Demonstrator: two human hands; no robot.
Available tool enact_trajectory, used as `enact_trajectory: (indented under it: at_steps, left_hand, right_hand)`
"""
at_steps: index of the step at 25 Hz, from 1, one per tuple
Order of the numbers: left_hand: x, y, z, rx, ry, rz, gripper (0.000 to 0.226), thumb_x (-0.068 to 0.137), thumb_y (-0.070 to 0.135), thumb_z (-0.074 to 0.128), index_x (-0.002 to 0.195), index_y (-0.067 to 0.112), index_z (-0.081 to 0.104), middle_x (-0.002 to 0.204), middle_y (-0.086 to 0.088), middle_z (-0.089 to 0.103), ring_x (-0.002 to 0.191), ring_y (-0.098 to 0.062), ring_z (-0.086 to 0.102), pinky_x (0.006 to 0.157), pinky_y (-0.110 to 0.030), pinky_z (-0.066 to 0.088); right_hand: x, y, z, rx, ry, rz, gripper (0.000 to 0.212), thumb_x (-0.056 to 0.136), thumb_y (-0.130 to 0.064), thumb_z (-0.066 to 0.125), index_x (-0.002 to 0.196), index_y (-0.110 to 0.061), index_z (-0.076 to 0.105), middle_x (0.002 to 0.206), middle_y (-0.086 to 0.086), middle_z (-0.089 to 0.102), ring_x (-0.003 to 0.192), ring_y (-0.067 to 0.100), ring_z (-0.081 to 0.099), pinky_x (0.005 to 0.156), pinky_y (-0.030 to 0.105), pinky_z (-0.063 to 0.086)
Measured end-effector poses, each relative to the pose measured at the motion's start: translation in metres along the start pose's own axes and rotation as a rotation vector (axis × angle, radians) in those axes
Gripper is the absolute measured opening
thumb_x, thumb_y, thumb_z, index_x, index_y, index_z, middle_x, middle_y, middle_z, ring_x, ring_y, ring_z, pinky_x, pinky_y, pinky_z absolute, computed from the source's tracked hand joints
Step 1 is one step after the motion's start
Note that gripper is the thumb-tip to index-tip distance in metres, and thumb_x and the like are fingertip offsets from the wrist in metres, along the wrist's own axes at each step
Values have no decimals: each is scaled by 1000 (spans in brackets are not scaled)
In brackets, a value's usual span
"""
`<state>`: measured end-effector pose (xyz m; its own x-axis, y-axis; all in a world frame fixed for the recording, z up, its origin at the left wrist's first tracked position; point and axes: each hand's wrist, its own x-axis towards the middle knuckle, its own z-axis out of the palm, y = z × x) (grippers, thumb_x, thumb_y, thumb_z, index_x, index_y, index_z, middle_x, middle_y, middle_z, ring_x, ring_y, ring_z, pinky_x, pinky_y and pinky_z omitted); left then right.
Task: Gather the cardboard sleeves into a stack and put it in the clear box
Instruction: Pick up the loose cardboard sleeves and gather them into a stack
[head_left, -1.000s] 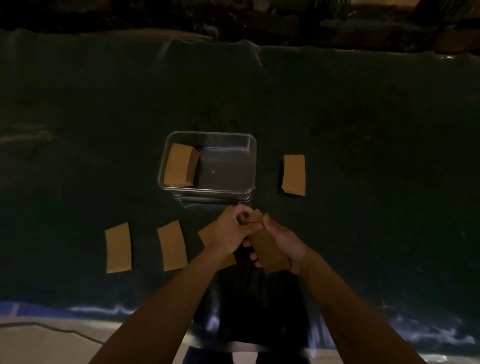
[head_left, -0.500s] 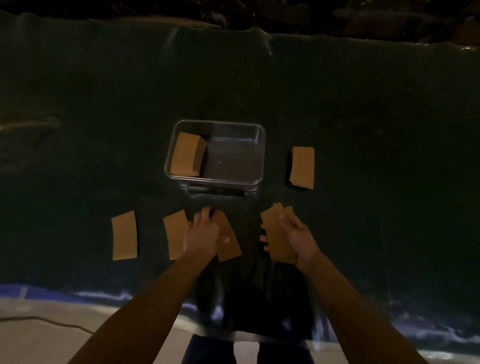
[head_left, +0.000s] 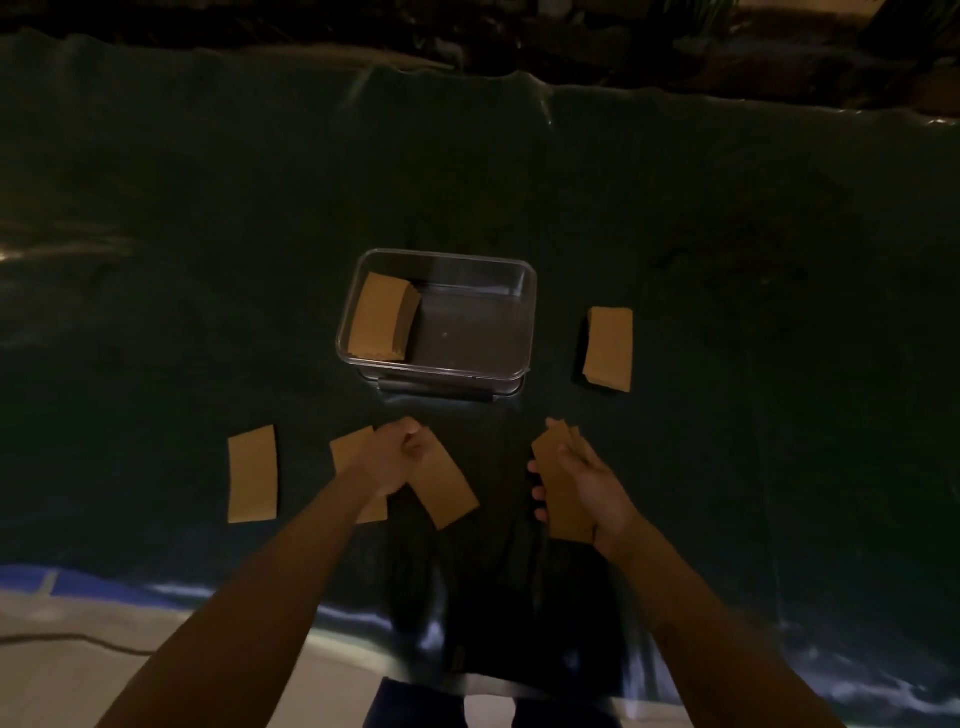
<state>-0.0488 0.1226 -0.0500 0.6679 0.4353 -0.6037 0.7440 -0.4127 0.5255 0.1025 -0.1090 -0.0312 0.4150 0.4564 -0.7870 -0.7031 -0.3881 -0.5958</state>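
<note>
The clear box (head_left: 524, 312) stands mid-table with a stack of brown cardboard sleeves (head_left: 382, 318) leaning in its left end. My right hand (head_left: 597, 488) holds a small stack of sleeves (head_left: 558, 483) just in front of the box. My left hand (head_left: 397, 460) pinches the top end of one sleeve (head_left: 449, 491) lying tilted on the cloth. Two more flat sleeves lie to the left: one (head_left: 253, 474) apart, one (head_left: 350, 449) partly under my left wrist. Another sleeve pile (head_left: 609, 347) sits right of the box.
A dark green cloth (head_left: 727, 260) covers the table. Its near edge (head_left: 156, 587) runs close to my body, with a pale floor below. Dark clutter lies beyond the far edge.
My hands separated: the left went from the held stack down to the tilted sleeve on the cloth and now grips it. The right keeps the stack.
</note>
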Motion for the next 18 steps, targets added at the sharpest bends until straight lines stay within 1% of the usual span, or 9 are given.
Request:
enact_trajectory:
  at_steps: [1, 3, 4, 6, 9, 11, 14, 16, 18]
  left_hand:
    - [-3, -8, -14, -61, -48, 8, 3, 95, 18, 60, 98, 19, 59, 100, -7, 64, 90, -25, 62, 74, -28, 42]
    - [-10, -24, -35, -24, -64, 13, 12, 92, 19, 65, 99, 29, 63, 101, -1, 67, 93, -21, 65, 74, -27, 45]
    - [-13, -31, -40, 46, -23, 17, 20, 91, 17, 65, 108, 28, 63, 106, -1, 68, 96, -20, 65, 75, -27, 46]
    - [-15, -38, -36, 151, 70, 23, 40, 91, 10, 62, 130, 13, 57, 115, -13, 67, 98, -27, 65, 77, -31, 49]
    - [-14, -36, -11, 365, 52, 17, 60, 89, 10, 62, 145, 7, 39, 135, -20, 57, 118, -33, 58, 95, -37, 46]
    - [-14, -36, 0, 426, 81, 9, 51, 91, 12, 62, 140, 11, 46, 137, -17, 54, 118, -31, 58, 96, -37, 47]
    - [-18, -41, 6, 379, 198, -41, 26, 88, 10, 62, 114, 12, 59, 130, -14, 43, 98, -25, 61, 88, -36, 52]
    - [-21, -45, 8, 322, 235, -72, 24, 87, 9, 64, 110, 11, 59, 134, -14, 38, 98, -25, 60, 89, -36, 53]
    - [-23, -47, 7, 265, 255, -97, 31, 86, 11, 67, 116, 10, 59, 138, -15, 35, 105, -29, 59, 90, -36, 51]
  right_hand:
    - [1, -1, 0, -10, -1, -3, 34, 103, -34, 47, 134, -47, 52, 111, 12, 69, 73, 21, 66, 59, 36, 60]
    - [3, -2, -1, -42, 0, 9, 36, 102, -35, 47, 136, -48, 51, 114, 12, 68, 76, 22, 66, 60, 36, 60]
    - [4, -3, 0, -51, 0, 15, 36, 102, -35, 47, 136, -48, 51, 113, 11, 68, 76, 21, 66, 60, 36, 60]
    - [6, -2, 5, -65, -9, 24, 36, 102, -36, 48, 136, -48, 51, 112, 9, 69, 75, 20, 67, 59, 36, 60]
    - [9, 3, 16, -88, -29, 27, 36, 101, -37, 48, 136, -46, 50, 110, 8, 69, 75, 19, 67, 60, 36, 59]
    - [9, 3, 21, -95, -28, 22, 35, 101, -37, 50, 134, -47, 52, 108, 7, 70, 72, 17, 67, 57, 34, 59]
    - [10, 3, 24, -92, -27, 21, 34, 100, -38, 53, 132, -49, 54, 110, 8, 69, 71, 17, 68, 56, 33, 59]
    - [10, 4, 25, -87, -25, 21, 34, 99, -38, 55, 131, -49, 55, 111, 9, 69, 71, 17, 68, 57, 33, 59]
    - [10, 5, 27, -91, -15, 19, 34, 96, -40, 58, 129, -50, 56, 113, 10, 69, 71, 18, 68, 57, 34, 58]
